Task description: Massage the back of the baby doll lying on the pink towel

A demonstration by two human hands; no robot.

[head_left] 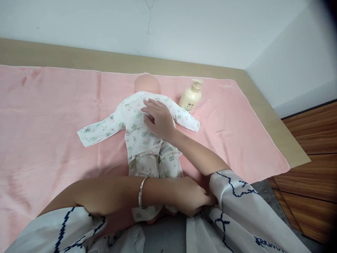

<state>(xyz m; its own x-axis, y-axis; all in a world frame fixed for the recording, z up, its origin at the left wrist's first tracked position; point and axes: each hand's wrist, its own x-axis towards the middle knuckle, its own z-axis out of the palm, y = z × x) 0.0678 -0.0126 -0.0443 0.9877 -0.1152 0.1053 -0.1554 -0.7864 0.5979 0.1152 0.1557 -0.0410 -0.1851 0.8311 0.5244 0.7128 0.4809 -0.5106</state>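
The doll lies straight ahead of me, stretched out on the pink cloth over the worktop. Its long axis runs away from me: head at the far end, trousers and feet nearest. Its arms reach out to both sides, and I can't make out a face.

My right hand is the nearer one, resting palm down on the upper part of the shirt, fingers loosely spread and gripping nothing. That arm comes in slantwise from the right.

My left forearm crosses over the doll's legs almost square to that long axis, bracelet at the wrist. The left hand ends up to the right of the legs, by my right sleeve. It is curled, knuckles up, with the fingertips hidden, so from my end I can't tell whether it has hold of the sleeve.

The bottle stands beyond the doll's right-side arm, near the head.
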